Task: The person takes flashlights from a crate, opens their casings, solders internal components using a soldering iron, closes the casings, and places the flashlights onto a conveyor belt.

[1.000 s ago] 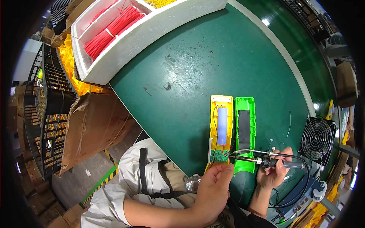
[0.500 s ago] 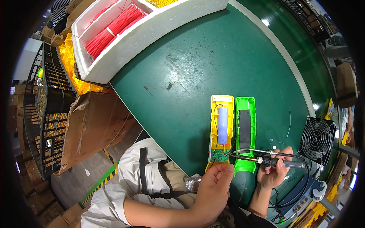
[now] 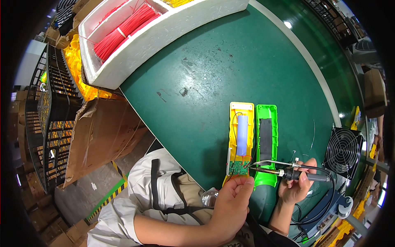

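Note:
A yellow plastic case half (image 3: 233,142) lies on the bench, holding a lilac cylindrical battery (image 3: 242,136) and a small green circuit board (image 3: 238,167) with thin wires. My left hand (image 3: 233,201) is closed in a pinch over the lower end of this case, by the board. A thin reddish wire shows near its fingertips; what they grip is hidden. My right hand (image 3: 294,187) grips the dark handle of a soldering iron (image 3: 294,175) with a metal feed tube fixed along it. The iron's tip points left, at the board's right edge. Beside the yellow half lies a green case half (image 3: 273,136) with a black strip inside.
A white foam box (image 3: 164,39) of red and yellow wires stands at the upper left of the green bench (image 3: 214,66). A black fan (image 3: 344,150) and a soldering station (image 3: 323,214) with cables sit at right. Beyond the left edge stands a carton (image 3: 107,136) of yellow parts.

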Tool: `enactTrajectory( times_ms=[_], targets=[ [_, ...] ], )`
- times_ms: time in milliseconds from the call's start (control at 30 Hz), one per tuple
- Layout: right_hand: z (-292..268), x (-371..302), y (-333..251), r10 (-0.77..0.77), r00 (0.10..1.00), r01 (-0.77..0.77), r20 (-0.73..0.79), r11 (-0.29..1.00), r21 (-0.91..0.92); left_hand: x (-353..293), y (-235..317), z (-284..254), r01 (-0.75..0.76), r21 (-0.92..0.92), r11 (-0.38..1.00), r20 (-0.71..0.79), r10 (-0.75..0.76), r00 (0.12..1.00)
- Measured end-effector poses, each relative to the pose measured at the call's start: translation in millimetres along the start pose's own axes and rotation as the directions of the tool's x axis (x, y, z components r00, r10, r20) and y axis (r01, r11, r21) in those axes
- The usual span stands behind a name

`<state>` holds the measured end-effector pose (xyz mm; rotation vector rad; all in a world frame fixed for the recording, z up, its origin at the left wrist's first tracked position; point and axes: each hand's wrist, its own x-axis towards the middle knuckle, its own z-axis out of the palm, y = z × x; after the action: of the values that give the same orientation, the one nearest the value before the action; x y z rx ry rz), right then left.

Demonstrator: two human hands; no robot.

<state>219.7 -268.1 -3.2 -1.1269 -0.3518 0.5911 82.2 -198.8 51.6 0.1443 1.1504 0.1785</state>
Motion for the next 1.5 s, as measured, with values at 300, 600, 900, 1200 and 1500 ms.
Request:
enactTrajectory(
  times_ms=[300,600,900,1200,1500],
  targets=[
    [-4.0,0.9,1.3,-0.029,0.995,0.027,0.100,0.999,0.029,2.4,-2.3,-3.0,-0.012,0.013,1.000,0.029,0.012,0.999],
    [-5.0,-0.9,-0.8,-0.039,0.998,0.052,-0.051,0.962,0.269,0.7,-0.1,-0.9,0.000,-0.012,1.000,0.006,0.000,1.000],
    [-3.6,2.9,-1.5,-0.039,0.997,0.055,-0.065,0.964,0.261,-1.0,0.7,-0.8,0.001,-0.003,1.000,0.010,-0.001,1.000],
    [-2.7,2.8,-1.2,-0.058,0.995,0.075,-0.076,0.968,0.242,1.7,-9.8,-1.2,-0.093,0.004,0.996,0.026,0.093,0.995],
    [-0.3,0.8,0.4,-0.069,0.994,0.087,-0.081,0.967,0.240,0.0,-11.7,-9.7,-0.091,-0.011,0.996,0.087,0.092,0.992]
  ],
)
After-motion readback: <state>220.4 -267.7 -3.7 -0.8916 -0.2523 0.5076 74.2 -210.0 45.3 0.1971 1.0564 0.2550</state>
